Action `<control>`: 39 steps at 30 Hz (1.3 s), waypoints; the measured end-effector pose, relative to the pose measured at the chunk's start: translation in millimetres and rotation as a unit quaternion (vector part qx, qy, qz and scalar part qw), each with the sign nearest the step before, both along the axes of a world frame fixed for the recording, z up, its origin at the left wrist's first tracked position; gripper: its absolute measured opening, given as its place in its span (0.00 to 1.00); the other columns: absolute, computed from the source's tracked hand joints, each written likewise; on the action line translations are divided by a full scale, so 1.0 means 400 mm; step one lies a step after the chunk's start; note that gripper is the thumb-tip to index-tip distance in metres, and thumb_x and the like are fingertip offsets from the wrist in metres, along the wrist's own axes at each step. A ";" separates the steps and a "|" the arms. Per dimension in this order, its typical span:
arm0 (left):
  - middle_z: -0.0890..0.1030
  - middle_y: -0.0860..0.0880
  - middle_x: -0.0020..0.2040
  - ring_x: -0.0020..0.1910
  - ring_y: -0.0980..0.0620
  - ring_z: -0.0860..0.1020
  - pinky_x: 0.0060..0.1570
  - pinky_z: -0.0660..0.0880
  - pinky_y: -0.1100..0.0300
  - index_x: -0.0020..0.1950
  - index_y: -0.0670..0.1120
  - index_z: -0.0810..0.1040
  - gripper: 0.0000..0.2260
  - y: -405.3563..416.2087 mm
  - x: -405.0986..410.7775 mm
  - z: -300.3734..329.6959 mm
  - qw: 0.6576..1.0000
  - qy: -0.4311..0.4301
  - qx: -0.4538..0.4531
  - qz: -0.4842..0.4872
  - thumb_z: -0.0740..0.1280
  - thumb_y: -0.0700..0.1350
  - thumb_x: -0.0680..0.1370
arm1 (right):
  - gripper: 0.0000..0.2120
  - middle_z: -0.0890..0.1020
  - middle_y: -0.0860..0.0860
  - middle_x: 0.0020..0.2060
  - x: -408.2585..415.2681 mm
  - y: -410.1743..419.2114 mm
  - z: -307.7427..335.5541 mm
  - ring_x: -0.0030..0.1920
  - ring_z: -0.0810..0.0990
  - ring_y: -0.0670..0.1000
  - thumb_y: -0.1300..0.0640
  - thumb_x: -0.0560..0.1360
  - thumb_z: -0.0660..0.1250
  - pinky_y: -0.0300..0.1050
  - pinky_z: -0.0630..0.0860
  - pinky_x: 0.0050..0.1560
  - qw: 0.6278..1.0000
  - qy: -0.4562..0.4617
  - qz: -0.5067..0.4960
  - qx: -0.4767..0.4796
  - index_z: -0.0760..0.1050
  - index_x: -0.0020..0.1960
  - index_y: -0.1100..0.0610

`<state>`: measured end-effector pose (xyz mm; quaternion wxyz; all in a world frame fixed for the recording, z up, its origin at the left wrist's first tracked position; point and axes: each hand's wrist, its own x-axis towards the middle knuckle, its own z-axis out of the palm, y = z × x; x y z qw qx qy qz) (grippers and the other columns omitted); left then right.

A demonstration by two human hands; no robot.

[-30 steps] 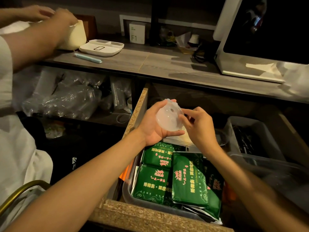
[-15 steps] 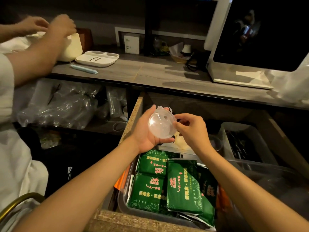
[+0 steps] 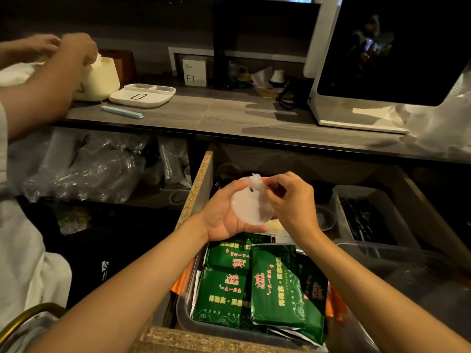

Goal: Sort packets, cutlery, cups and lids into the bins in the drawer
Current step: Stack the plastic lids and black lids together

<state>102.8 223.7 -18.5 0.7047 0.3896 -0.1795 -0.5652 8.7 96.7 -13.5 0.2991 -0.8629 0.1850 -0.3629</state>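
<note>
Cupped in the left hand (image 3: 224, 217), a clear domed cup lid (image 3: 251, 206) rests against palm and curled fingers; right hand (image 3: 290, 202) pinches its upper rim, where a crumpled bit of thin film (image 3: 256, 180) sticks up; both held above the open drawer (image 3: 201, 184); directly below the grip, a grey bin (image 3: 184, 319) of green packets (image 3: 277, 284); to the right of it, a bin of dark cutlery (image 3: 362, 220); lid looks feather-light, thin, flexible, likely slick and easily creased; best taken by the rim, not squeezed across the dome.
</note>
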 end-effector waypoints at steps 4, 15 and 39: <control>0.84 0.41 0.53 0.46 0.42 0.84 0.31 0.81 0.55 0.64 0.47 0.78 0.17 0.004 0.017 0.001 0.999 -0.007 -0.023 0.039 0.65 0.50 0.76 | 0.08 0.82 0.45 0.43 0.004 -0.018 0.006 0.44 0.79 0.41 0.57 0.76 0.70 0.35 0.76 0.44 0.995 -0.012 0.015 0.094 0.83 0.53 0.53; 0.80 0.40 0.57 0.52 0.39 0.82 0.39 0.82 0.50 0.60 0.49 0.78 0.13 0.006 0.087 -0.013 0.933 0.132 -0.113 0.314 0.62 0.54 0.80 | 0.10 0.83 0.56 0.45 0.110 -0.137 -0.069 0.39 0.76 0.50 0.57 0.73 0.72 0.43 0.77 0.39 0.894 0.434 0.081 0.074 0.83 0.54 0.56; 0.79 0.39 0.66 0.61 0.35 0.80 0.42 0.81 0.44 0.72 0.52 0.73 0.19 -0.001 0.065 -0.014 0.970 0.067 -0.064 0.225 0.62 0.49 0.80 | 0.03 0.84 0.56 0.40 -0.042 -0.122 0.080 0.40 0.82 0.50 0.62 0.74 0.71 0.38 0.78 0.36 0.950 -0.001 0.002 0.311 0.83 0.46 0.60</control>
